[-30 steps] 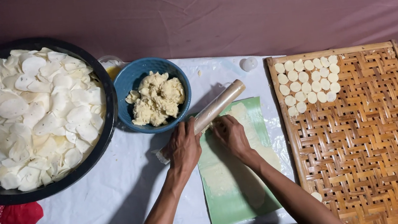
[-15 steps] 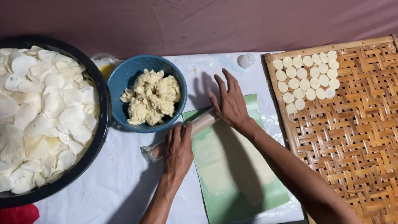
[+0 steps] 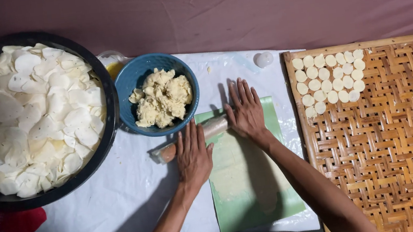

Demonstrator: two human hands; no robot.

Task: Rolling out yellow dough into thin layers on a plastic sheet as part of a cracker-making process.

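hands (image 3: 219, 135) flat, open, pressing rolling pin (image 3: 193, 137)

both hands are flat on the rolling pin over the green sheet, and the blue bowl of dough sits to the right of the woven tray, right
Not quite. The head view shows the blue bowl of dough to the left of the woven tray, between it and the big black basin. The rest holds: the left hand and right hand lie flat on the rolling pin over the green sheet.
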